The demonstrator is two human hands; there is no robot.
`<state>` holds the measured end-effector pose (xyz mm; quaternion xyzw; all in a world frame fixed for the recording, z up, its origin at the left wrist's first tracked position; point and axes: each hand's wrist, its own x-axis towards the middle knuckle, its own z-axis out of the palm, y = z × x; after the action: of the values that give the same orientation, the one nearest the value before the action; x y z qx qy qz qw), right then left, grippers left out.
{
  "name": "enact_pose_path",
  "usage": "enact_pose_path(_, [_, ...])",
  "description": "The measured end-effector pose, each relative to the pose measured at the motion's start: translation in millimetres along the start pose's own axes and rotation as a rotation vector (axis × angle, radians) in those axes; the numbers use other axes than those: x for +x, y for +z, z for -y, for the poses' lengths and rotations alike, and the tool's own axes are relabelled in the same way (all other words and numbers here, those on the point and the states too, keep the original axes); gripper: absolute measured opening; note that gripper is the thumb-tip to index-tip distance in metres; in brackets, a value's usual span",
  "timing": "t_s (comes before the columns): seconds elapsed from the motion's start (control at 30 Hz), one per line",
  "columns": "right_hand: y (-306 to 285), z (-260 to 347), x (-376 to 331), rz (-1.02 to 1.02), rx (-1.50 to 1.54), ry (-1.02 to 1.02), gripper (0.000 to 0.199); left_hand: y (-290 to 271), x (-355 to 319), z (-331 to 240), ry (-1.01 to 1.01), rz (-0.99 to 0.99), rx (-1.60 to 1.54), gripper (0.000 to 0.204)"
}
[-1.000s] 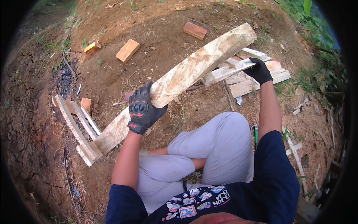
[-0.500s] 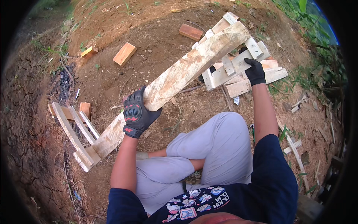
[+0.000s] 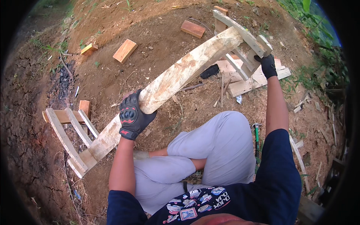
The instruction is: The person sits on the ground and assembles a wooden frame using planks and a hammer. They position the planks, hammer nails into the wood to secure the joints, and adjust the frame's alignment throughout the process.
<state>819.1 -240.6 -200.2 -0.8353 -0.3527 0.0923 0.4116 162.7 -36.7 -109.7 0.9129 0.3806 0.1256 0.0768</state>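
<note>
A long pale wooden plank (image 3: pixel 187 69) slants across the middle, low at the left and raised at the right. My left hand (image 3: pixel 132 114), in a black glove with red marks, is closed around its lower half. At its left end stands a slatted wooden frame (image 3: pixel 62 135) of several narrow strips. My right hand (image 3: pixel 268 66), also black-gloved, grips a second slatted frame (image 3: pixel 239 33) by its near end. That frame's outer strip lies across the plank's far right end; whether it is fastened there I cannot tell.
Wooden blocks (image 3: pixel 125 51) lie about on the bare soil. Beneath the right frame are flat boards (image 3: pixel 258 83) and a black object (image 3: pixel 210 71). A green-handled hammer (image 3: pixel 256 137) lies right of my knee. Thin wood scraps (image 3: pixel 299 157) are farther right.
My right hand has turned the right frame and brought its strip across the plank's end. The plank and my left hand have shifted slightly left. The hammer has come into view.
</note>
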Motion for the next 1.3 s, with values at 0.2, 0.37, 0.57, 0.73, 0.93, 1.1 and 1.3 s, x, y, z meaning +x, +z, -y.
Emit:
enact_pose_path(0.2, [9, -12, 0, 0.028, 0.188, 0.064, 0.042, -2, 2, 7, -0.018, 0.019, -0.003, 0.093])
enact_pose_path(0.37, [-1, -38, -7, -0.078, 0.69, 0.198, 0.049, -3, 13, -11, 0.024, -0.001, -0.01, 0.091])
enact_pose_path(0.57, [20, -35, -12, 0.033, 0.788, 0.178, 0.051, 4, 8, -18, 0.052, 0.042, -0.087, 0.09])
enact_pose_path(0.73, [-5, -76, 15, 0.002, 0.166, -0.072, 0.056, 21, 9, -27, 0.052, 0.098, -0.122, 0.091])
enact_pose_path(0.93, [-12, -82, 4, 0.021, 0.176, 0.061, 0.058, 22, 6, -27, 0.044, 0.132, -0.107, 0.09])
enact_pose_path(1.1, [-7, 5, -36, 0.211, -0.288, -0.029, 0.08, 16, -3, -19, 0.051, 0.137, -0.064, 0.089])
enact_pose_path(1.3, [-25, 114, -64, 0.083, -0.391, -0.108, 0.063, 21, -2, -22, 0.066, 0.13, -0.081, 0.087])
